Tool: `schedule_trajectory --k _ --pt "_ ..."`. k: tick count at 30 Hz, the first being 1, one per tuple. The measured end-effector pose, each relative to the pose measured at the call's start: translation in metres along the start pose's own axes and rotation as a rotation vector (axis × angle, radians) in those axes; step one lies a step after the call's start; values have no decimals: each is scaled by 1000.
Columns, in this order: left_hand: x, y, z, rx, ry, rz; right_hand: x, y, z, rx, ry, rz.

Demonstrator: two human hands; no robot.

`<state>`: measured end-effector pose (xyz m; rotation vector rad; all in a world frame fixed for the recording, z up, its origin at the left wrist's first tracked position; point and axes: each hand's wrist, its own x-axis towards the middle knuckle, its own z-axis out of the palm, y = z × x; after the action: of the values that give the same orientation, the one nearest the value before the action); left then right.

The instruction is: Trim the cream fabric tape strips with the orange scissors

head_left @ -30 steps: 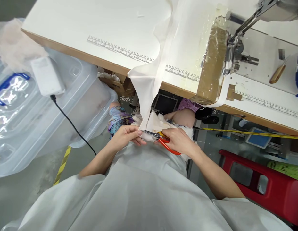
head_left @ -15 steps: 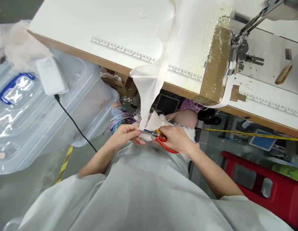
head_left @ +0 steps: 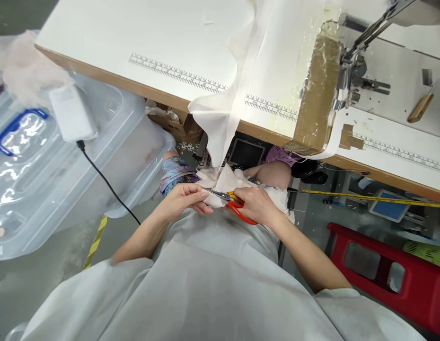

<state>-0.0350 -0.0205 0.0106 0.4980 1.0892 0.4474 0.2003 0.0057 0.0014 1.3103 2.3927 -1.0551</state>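
Red-handled scissors (head_left: pixel 244 216) are in my right hand (head_left: pixel 258 202), whose fingers are wrapped round the handles; a yellow part shows beside them. Their blades point left over white fabric (head_left: pixel 227 179) bunched on my lap. My left hand (head_left: pixel 189 197) is closed, thumb against fingers, at the blade tips, with an edge of the white fabric in its pinch, largely hidden by the fingers. From the table edge a white fabric strip (head_left: pixel 217 127) hangs down, its narrow lower end just above the lap fabric.
Ahead is a white sewing table (head_left: pixel 184 33) with printed rulers and a sewing machine (head_left: pixel 358 71) at right. A small wooden-handled tool (head_left: pixel 420 108) lies near it. Clear plastic bins (head_left: pixel 110 156) with a white power bank (head_left: pixel 74 113) stand left; a red stool (head_left: pixel 418 289) is at right.
The hanging strip, which ran down to my left fingers, now ends higher, apart from them. The scissors and my right hand have shifted slightly left.
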Motion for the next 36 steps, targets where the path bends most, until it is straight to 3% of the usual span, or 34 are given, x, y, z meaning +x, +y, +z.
schedule_trajectory --k 5,8,12,14,17,19,23,26,29,32,34,36 --pt "7 -1 -5 59 1 5 -11 15 5 293 102 4" --pt "12 1 -10 237 -6 60 -24 25 11 449 173 59" --pt "21 24 0 990 113 453 -41 29 19 636 255 106" --pt "29 41 17 1437 72 624 -45 27 21 699 296 116" --pt "52 66 46 1897 -31 646 -45 20 19 723 364 101" --pt "74 78 61 2029 9 584 -46 16 16 723 397 82" --pt "110 90 67 1924 137 467 -51 14 15 729 423 124" --pt "112 82 42 1761 103 495 -56 16 20 752 409 187" --pt "91 54 -2 1428 105 423 -60 19 28 787 369 237" --pt "60 22 -40 1329 131 352 -59 21 38 807 302 274" --pt "41 10 -49 1301 142 349 -56 21 42 818 233 273" --pt "27 8 -40 1183 159 354 -52 19 40 838 171 237"
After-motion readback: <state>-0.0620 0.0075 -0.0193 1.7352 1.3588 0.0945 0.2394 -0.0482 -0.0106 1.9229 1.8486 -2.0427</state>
